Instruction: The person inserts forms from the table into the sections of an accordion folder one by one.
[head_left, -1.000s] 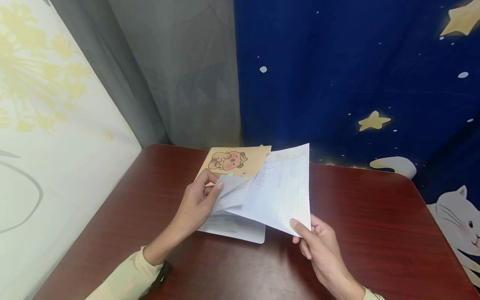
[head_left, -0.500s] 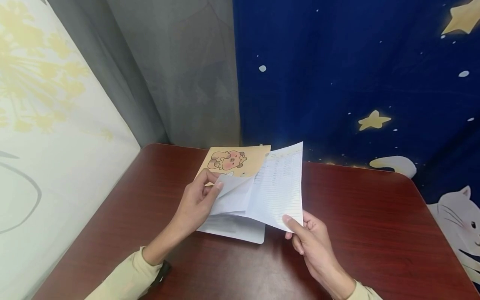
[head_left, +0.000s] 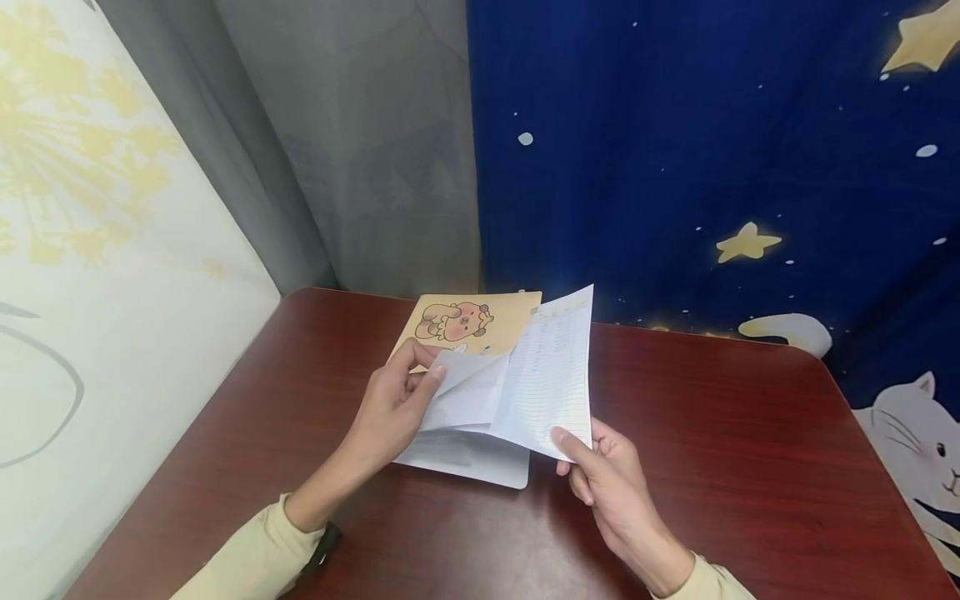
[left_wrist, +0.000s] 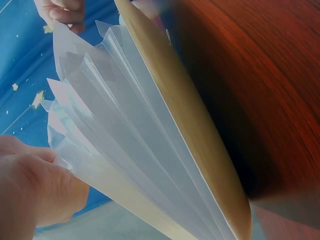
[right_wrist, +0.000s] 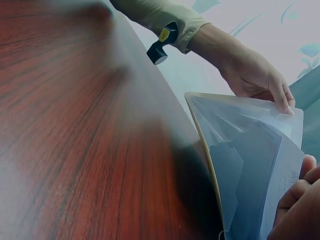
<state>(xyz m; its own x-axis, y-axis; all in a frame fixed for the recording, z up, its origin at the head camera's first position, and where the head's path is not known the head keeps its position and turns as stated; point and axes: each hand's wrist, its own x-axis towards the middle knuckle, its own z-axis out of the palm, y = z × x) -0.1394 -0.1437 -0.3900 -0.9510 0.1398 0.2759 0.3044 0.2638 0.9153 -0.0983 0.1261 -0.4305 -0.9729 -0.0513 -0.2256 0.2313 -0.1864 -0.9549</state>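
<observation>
A tan folder with a cartoon animal on its cover stands partly spread on the table. Clear plastic sleeves fan out between its covers in the left wrist view. My left hand pinches the edge of the folder's upper leaves between thumb and fingers. A white printed sheet, ruled like a table, is pinched at its near right corner by my right hand. The sheet's left part is hidden among the leaves; which sleeve it lies in, I cannot tell.
The folder is on a dark red wooden table. Behind the table hang a grey curtain and a blue curtain with stars. A pale patterned surface borders the left side.
My right hand has moved left with the printed sheet, so less of the sheet sticks out to the right of the folder. My left hand has stayed in place.
</observation>
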